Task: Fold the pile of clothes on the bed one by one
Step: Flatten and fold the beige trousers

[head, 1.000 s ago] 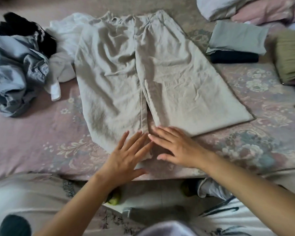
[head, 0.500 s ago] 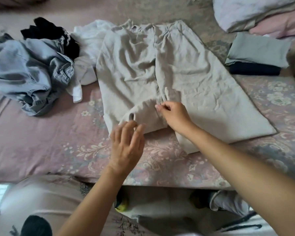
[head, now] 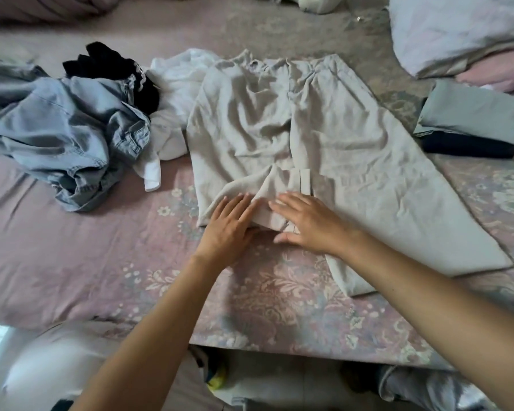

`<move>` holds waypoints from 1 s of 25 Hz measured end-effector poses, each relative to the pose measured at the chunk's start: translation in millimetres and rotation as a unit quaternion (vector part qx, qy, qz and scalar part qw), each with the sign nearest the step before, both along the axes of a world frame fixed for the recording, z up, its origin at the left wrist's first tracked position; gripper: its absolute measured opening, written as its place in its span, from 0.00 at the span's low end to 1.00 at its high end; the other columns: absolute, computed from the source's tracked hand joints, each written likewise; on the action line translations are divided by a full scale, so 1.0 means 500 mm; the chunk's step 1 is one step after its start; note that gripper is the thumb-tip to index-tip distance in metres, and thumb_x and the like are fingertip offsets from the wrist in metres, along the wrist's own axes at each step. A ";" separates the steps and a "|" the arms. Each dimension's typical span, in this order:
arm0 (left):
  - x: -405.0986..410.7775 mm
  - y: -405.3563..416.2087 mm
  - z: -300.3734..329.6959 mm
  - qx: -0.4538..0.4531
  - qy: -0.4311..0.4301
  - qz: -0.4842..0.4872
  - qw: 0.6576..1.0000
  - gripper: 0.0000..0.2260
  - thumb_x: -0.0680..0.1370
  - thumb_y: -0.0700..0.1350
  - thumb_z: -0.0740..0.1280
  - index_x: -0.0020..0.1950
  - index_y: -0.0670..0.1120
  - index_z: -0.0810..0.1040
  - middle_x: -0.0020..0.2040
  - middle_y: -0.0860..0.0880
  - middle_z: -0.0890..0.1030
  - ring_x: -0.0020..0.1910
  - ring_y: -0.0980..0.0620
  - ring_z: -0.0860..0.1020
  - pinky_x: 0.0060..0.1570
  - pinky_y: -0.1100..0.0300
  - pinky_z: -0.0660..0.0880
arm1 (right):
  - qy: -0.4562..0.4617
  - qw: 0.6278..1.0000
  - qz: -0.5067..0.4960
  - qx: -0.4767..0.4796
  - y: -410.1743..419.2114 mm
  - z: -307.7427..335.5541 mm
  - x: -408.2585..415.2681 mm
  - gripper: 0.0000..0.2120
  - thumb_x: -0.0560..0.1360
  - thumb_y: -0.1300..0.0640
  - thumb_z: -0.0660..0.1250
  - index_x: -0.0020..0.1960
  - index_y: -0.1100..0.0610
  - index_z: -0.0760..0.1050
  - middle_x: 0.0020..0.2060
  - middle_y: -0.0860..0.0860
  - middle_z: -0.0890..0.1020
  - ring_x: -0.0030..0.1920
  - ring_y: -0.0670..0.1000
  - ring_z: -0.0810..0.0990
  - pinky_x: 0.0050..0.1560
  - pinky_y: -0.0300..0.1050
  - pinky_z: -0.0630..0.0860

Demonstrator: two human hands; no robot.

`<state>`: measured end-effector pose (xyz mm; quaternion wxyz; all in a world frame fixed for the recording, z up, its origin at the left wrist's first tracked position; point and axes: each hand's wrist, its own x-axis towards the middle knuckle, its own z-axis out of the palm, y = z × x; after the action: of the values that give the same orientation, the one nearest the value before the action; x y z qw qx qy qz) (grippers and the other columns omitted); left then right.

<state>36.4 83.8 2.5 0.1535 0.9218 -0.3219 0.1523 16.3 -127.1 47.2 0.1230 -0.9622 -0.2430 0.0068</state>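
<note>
fingers (head: 244,203) flat on beige trousers (head: 353,149), denim heap (head: 63,137) leftward

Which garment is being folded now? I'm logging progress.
The beige linen trousers, spread flat; both open hands press the folded-up left leg. The blue denim garment and white garment lie crumpled aside.

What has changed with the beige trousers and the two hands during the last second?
The left leg's hem of the beige trousers was picked up and folded up toward the waist. The left hand and right hand have let go and now press flat on the fold. The right leg, the jeans and the folded stack stayed put.
</note>
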 end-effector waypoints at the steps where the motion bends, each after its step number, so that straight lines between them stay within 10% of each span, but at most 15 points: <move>1: 0.002 -0.001 0.003 -0.036 0.007 -0.003 0.999 0.23 0.75 0.48 0.62 0.67 0.40 0.72 0.60 0.42 0.79 0.59 0.41 0.77 0.60 0.45 0.72 | -0.001 1.000 0.003 -0.027 -0.003 -0.013 -0.004 0.32 0.66 0.55 0.77 0.67 0.61 0.72 0.65 0.60 0.74 0.66 0.61 0.72 0.66 0.56 0.68; 8: -0.048 -0.034 0.053 -0.284 0.054 0.062 0.955 0.12 0.74 0.49 0.63 0.47 0.42 0.79 0.44 0.50 0.79 0.38 0.59 0.74 0.33 0.57 0.76 | 0.095 0.955 -0.143 0.242 -0.021 0.031 0.005 0.10 0.75 0.63 0.66 0.54 0.56 0.80 0.49 0.49 0.82 0.52 0.50 0.79 0.53 0.44 0.73; 13: -0.074 -0.079 0.068 -0.284 0.080 0.088 0.952 0.21 0.74 0.54 0.65 0.57 0.39 0.74 0.49 0.46 0.77 0.43 0.55 0.76 0.38 0.58 0.76 | 0.066 0.912 -0.205 0.349 -0.027 0.105 0.001 0.07 0.75 0.62 0.67 0.49 0.55 0.82 0.42 0.44 0.82 0.46 0.44 0.80 0.49 0.39 0.74; 18: -0.087 -0.172 0.085 -0.320 0.174 0.299 0.882 0.09 0.74 0.43 0.67 0.52 0.41 0.75 0.51 0.44 0.74 0.51 0.44 0.73 0.42 0.56 0.69 | 0.043 0.903 -0.196 0.380 -0.048 0.182 -0.015 0.13 0.73 0.63 0.68 0.38 0.45 0.78 0.35 0.39 0.81 0.38 0.36 0.77 0.43 0.32 0.72; 25: -0.084 -0.085 0.149 -0.414 0.157 0.202 0.874 0.06 0.80 0.39 0.61 0.53 0.38 0.76 0.44 0.49 0.77 0.43 0.51 0.74 0.41 0.64 0.69 | 0.131 0.943 -0.142 0.269 -0.081 0.172 -0.060 0.09 0.75 0.62 0.67 0.49 0.50 0.78 0.48 0.48 0.82 0.51 0.43 0.78 0.54 0.42 0.71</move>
<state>-5.7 41.4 77.2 0.5355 0.8306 -0.0081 0.1526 -13.6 -167.5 133.1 0.4078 -0.9084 -0.0779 0.0494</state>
